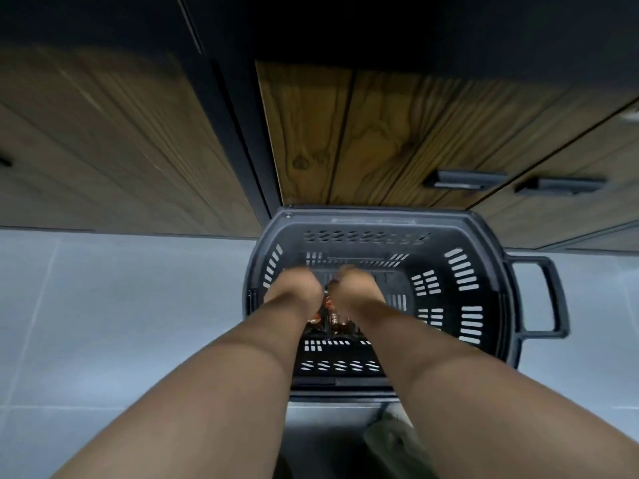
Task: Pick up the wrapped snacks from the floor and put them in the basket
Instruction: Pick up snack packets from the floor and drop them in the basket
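A dark grey slotted plastic basket (460, 257) stands on the pale tiled floor against wooden cabinets. Both my forearms reach down into it. My left hand (294, 288) and my right hand (354, 288) are side by side over the basket's bottom, backs toward the camera, fingers pointing down and hidden. Dark wrapped snacks (332, 316) with orange and white print show between and below my wrists inside the basket. The frame is blurred, so it is unclear whether either hand holds a snack.
The basket's handle (549, 299) sticks out to the right. Wood-fronted cabinet doors with dark handles (463, 179) rise right behind the basket. Grey floor tiles (121, 305) spread to the left. A blurred greenish object (390, 440) lies near my right elbow.
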Tool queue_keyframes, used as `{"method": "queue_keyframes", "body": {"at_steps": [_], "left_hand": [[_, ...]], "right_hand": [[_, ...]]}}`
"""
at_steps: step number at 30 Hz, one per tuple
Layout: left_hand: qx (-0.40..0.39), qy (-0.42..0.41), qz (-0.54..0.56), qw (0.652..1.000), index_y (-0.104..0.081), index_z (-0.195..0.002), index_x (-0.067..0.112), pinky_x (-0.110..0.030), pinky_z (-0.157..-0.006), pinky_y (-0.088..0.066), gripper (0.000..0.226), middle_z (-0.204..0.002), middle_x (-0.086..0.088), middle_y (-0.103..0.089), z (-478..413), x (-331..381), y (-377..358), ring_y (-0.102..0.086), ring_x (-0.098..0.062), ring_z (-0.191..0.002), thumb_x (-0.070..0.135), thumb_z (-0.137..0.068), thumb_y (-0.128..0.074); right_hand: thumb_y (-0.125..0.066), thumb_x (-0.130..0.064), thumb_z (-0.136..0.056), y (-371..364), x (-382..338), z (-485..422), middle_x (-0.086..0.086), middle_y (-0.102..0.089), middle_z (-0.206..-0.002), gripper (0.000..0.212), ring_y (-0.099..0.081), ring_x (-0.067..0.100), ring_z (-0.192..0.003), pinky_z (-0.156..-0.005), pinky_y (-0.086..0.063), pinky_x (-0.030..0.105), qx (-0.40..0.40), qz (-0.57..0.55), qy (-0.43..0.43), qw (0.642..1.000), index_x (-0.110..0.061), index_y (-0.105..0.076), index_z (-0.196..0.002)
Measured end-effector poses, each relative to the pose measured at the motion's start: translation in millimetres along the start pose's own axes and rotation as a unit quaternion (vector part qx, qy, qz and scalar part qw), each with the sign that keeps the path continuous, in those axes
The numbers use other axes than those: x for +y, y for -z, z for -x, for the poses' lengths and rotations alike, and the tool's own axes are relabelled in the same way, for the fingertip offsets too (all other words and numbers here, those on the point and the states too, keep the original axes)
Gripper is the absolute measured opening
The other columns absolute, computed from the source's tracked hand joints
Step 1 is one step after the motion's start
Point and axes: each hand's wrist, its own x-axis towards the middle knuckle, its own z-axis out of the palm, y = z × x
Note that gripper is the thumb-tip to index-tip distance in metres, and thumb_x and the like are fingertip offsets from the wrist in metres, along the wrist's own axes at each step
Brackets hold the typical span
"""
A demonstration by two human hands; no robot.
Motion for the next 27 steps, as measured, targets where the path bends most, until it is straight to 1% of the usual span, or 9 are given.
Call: {"method": "queue_keyframes", "body": {"at_steps": [3,6,8,11,14,17,20,24,27], "left_hand": [[0.01,-0.015,-0.029,0.999,-0.056,-0.119,0.008,-0.033,-0.082,-0.043,0.029,-0.122,-0.013,-0.059,57,6,62,-0.057,-0.031,-0.111,0.011,-0.094,-0.042],[0.036,-0.024,-0.058,0.997,-0.055,-0.117,0.005,-0.035,-0.086,-0.045,0.03,-0.122,-0.016,-0.059,117,12,121,-0.056,-0.033,-0.112,0.008,-0.092,-0.04],[0.063,-0.019,-0.048,0.997,-0.054,-0.117,0.001,-0.037,-0.09,-0.045,0.029,-0.122,-0.018,-0.059,161,18,156,-0.056,-0.034,-0.113,0.007,-0.094,-0.037],[0.116,-0.005,0.021,0.993,-0.058,-0.112,0.01,-0.033,-0.092,-0.042,0.026,-0.119,-0.013,-0.063,227,22,197,-0.056,-0.032,-0.113,0.014,-0.096,-0.038],[0.176,-0.011,0.104,0.979,-0.062,-0.105,0.015,-0.032,-0.09,-0.043,0.025,-0.114,-0.011,-0.065,283,22,227,-0.056,-0.03,-0.108,0.022,-0.097,-0.039],[0.23,-0.028,0.187,0.954,-0.063,-0.105,0.013,-0.028,-0.083,-0.041,0.024,-0.111,-0.009,-0.067,334,19,249,-0.058,-0.028,-0.106,0.023,-0.097,-0.043],[0.28,-0.033,0.234,0.93,-0.064,-0.104,0.014,-0.024,-0.077,-0.035,0.021,-0.108,-0.005,-0.067,376,10,265,-0.057,-0.025,-0.103,0.023,-0.097,-0.046],[0.319,-0.012,0.272,0.908,-0.061,-0.095,0.021,-0.025,-0.078,-0.04,0.015,-0.102,-0.001,-0.067,412,-10,277,-0.057,-0.021,-0.096,0.028,-0.095,-0.047],[0.343,0.021,0.26,0.903,-0.06,-0.098,0.022,-0.028,-0.077,-0.044,0.018,-0.099,0.003,-0.065,432,-34,287,-0.057,-0.018,-0.091,0.03,-0.095,-0.045]], "right_hand": [[-0.045,-0.014,-0.091,44,-35,57,0.015,-0.064,-0.106,0.021,-0.062,0.031,-0.099,-0.079,-0.049,0.031,0.034,-0.009,0.038,0.999,-0.006,-0.06,-0.103],[-0.043,-0.018,-0.094,89,-64,130,0.01,-0.057,-0.125,0.033,-0.057,0.028,-0.111,-0.092,-0.045,0.03,0.062,-0.045,0.074,0.994,-0.012,-0.054,-0.125],[-0.043,-0.019,-0.095,117,-80,178,0.009,-0.054,-0.13,0.035,-0.054,0.026,-0.114,-0.095,-0.044,0.03,0.073,-0.057,0.116,0.989,-0.013,-0.051,-0.129],[-0.043,-0.022,-0.096,150,-96,241,0.007,-0.057,-0.124,0.03,-0.058,0.024,-0.103,-0.084,-0.047,0.031,0.08,-0.071,0.158,0.982,-0.017,-0.052,-0.124],[-0.043,-0.025,-0.097,175,-107,299,0.001,-0.058,-0.116,0.026,-0.057,0.016,-0.085,-0.072,-0.041,0.025,0.08,-0.131,0.182,0.971,-0.02,-0.052,-0.121],[-0.045,-0.025,-0.097,193,-118,348,-0.001,-0.058,-0.114,0.026,-0.052,0.011,-0.091,-0.079,-0.039,0.023,0.097,-0.168,0.214,0.957,-0.019,-0.054,-0.121],[-0.047,-0.025,-0.097,202,-135,385,-0.006,-0.057,-0.109,0.026,-0.05,0.007,-0.097,-0.083,-0.037,0.02,0.087,-0.169,0.255,0.948,-0.019,-0.056,-0.12],[-0.048,-0.026,-0.096,198,-167,413,-0.011,-0.058,-0.101,0.022,-0.052,0.004,-0.095,-0.077,-0.036,0.018,0.051,-0.151,0.304,0.939,-0.021,-0.059,-0.114],[-0.048,-0.03,-0.095,184,-197,426,-0.014,-0.058,-0.098,0.017,-0.053,0.003,-0.092,-0.067,-0.036,0.011,0.012,-0.107,0.342,0.934,-0.026,-0.059,-0.108]]}}
